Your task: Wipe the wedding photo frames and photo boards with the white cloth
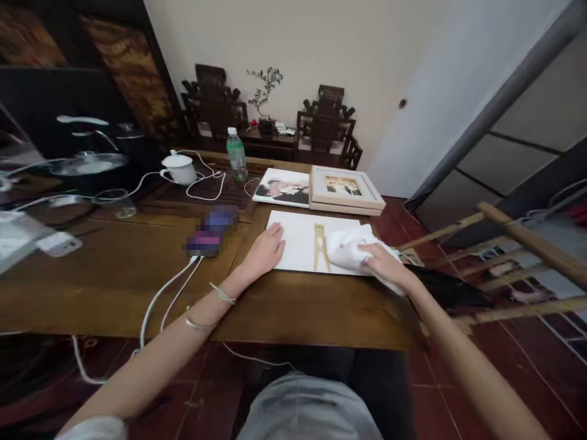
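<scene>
A white flat panel (302, 241) with a tan stand strip (320, 244) lies face down on the wooden table (293, 305). My left hand (266, 250) rests flat on the panel's left edge, fingers stretched out. My right hand (383, 261) is closed on a white cloth (351, 247) that lies bunched on the panel's right part. Behind the panel sit a light wooden picture frame (345, 188) and a loose photo print (284, 187).
A green-labelled bottle (236, 156), a white teapot (178, 168), a glass cup (120, 203), white cables (169, 287) and a blurred purple object (211, 231) are on the table's left. Dark carved chairs (326, 125) stand at the wall. Bamboo poles (527, 238) lie to the right.
</scene>
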`<state>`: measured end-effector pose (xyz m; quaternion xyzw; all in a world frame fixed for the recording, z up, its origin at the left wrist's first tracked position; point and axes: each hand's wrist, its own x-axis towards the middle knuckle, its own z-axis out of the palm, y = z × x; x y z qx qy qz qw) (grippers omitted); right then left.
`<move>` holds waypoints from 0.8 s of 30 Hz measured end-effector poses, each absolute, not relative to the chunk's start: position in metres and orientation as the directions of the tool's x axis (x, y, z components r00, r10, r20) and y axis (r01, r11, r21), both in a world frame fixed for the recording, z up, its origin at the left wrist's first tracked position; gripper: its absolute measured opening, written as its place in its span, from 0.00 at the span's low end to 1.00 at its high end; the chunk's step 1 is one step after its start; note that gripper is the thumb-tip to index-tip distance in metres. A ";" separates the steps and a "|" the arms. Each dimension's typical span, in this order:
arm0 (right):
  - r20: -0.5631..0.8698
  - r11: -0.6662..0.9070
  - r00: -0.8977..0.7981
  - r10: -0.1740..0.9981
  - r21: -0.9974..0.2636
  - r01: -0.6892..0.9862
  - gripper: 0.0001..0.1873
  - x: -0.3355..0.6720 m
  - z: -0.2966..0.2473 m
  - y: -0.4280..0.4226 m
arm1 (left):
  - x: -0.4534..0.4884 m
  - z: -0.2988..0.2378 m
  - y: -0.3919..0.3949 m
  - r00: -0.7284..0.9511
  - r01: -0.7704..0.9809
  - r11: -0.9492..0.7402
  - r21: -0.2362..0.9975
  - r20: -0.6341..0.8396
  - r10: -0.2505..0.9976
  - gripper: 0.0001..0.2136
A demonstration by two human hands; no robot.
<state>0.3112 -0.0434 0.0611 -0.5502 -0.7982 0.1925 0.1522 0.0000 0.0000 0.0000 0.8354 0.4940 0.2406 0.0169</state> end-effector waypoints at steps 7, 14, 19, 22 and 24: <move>0.085 0.246 -0.242 0.966 -0.579 0.777 0.14 0.300 0.070 0.055 | -0.003 0.002 0.001 0.391 0.786 -0.517 0.339 0.376 0.840 0.18; 0.165 0.277 -0.223 0.961 -0.577 0.768 0.09 0.296 0.066 0.046 | -0.004 0.002 0.001 0.402 0.783 -0.528 0.328 0.382 0.832 0.17; 0.150 0.343 -0.313 0.938 -0.540 0.769 0.05 0.294 0.067 -0.022 | -0.002 0.001 0.001 0.394 0.795 -0.523 0.307 0.394 0.830 0.16; 0.097 0.353 -0.359 0.928 -0.537 0.766 0.06 0.293 0.070 -0.063 | 0.000 0.002 0.000 0.393 0.795 -0.525 0.304 0.401 0.828 0.16; 0.066 0.359 -0.387 0.920 -0.542 0.760 0.06 0.293 0.074 -0.082 | 0.001 0.003 0.000 0.395 0.798 -0.523 0.300 0.394 0.830 0.17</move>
